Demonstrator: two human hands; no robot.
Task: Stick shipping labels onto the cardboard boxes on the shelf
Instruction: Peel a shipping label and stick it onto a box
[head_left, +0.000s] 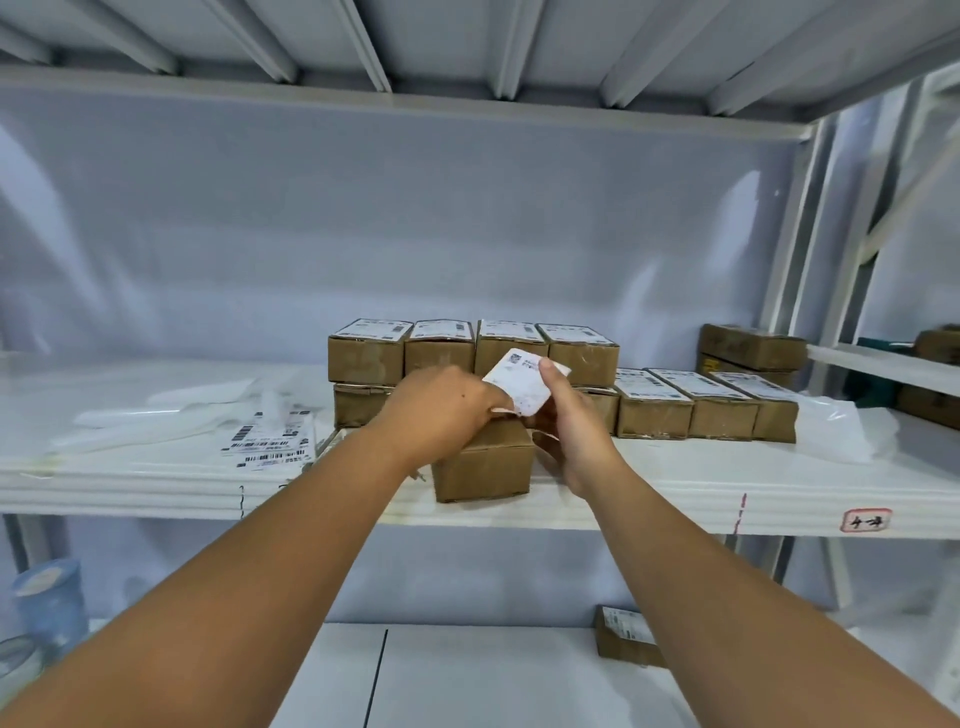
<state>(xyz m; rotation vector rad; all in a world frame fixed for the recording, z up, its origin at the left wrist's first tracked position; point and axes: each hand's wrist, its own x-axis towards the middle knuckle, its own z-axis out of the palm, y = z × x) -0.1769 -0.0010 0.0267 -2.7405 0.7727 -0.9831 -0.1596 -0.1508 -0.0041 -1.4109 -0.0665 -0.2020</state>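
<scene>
— Grip? Both pinched on one shipping label (522, 387): left hand (441, 410) at its lower edge, right hand (571, 431) with thumb on its top. Held tilted, just above an unlabelled cardboard box (483, 462) at the shelf (675, 499) front.

— Hidden? Print too small to read; box top covered by the left hand.

— Left of the grip? Loose labels (272, 441), count unclear.

— Beyond? Four labelled boxes (472, 345) stacked on a partly hidden lower row; three labelled boxes (706, 408) to the right.
</scene>
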